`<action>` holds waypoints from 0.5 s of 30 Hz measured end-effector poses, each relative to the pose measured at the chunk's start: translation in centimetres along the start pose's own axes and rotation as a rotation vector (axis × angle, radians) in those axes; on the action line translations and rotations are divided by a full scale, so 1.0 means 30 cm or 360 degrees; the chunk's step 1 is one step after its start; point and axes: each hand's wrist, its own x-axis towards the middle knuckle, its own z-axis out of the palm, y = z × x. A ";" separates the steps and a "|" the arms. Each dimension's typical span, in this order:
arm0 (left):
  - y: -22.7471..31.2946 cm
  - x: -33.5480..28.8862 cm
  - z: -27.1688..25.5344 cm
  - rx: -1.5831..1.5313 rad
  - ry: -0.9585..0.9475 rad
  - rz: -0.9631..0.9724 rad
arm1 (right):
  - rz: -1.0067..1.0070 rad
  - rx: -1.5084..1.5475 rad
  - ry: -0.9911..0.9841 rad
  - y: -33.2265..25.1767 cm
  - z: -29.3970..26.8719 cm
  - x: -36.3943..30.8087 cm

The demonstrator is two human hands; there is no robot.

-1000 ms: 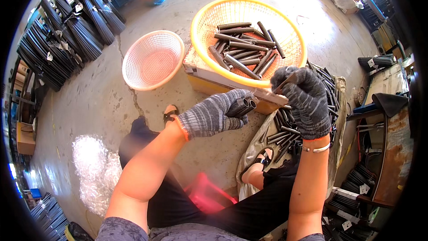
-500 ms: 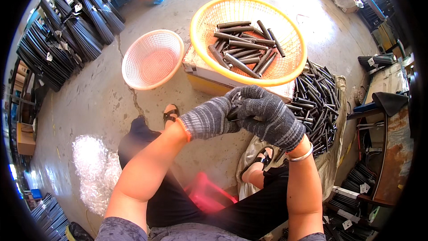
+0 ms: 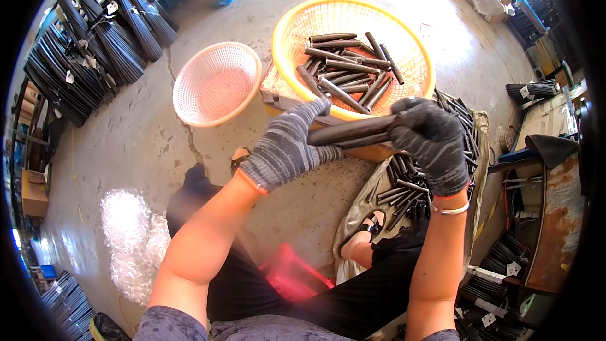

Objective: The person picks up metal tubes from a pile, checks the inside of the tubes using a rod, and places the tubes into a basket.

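Two or more dark metal tubes lie side by side in front of me, held near their right end. My right hand, in a grey striped knit glove, is closed round that end. At the other end is my left hand, gloved alike, its thumb raised clear and its fingers spread under the tubes. The tube ends come up against its palm. Just beyond my hands, a yellow plastic basket holds several similar tubes. A large heap of dark tubes lies beside and below my right hand, partly hidden by it.
The yellow basket stands on a cardboard box. Left of it is a pale pink basket on the floor. Clear plastic wrap lies by my left leg. Bundled dark rods fill the left side; a rusty-topped bench stands right.
My hands were together round something mostly hidden. They have moved apart, the right hand outward to the right, and the tubes now show between them. My left hand has opened.
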 end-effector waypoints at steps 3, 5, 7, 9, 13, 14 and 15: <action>0.050 0.002 -0.020 -0.0255 -0.0436 -0.0035 | -0.0093 -0.0029 -0.0247 0.023 0.102 -0.008; 0.075 0.005 -0.025 -0.0614 -0.0750 -0.0176 | -0.0315 -0.0353 -0.0546 0.015 0.146 -0.001; 0.055 -0.012 0.017 -0.0878 -0.0633 -0.0029 | -0.0165 -0.0198 -0.0484 0.013 0.165 -0.011; 0.061 -0.015 0.015 -0.0991 -0.0667 -0.0153 | -0.0010 0.0207 -0.0324 0.001 0.155 -0.006; 0.033 -0.013 0.021 -0.0880 -0.0713 -0.0257 | 0.0371 0.0519 0.0379 -0.018 0.032 -0.003; 0.049 -0.011 0.010 -0.0887 -0.0729 -0.0370 | 0.0400 0.0564 0.0426 -0.007 0.009 -0.003; 0.073 -0.010 -0.007 -0.0894 -0.0746 -0.0484 | 0.0429 0.0610 0.0473 0.012 -0.013 0.002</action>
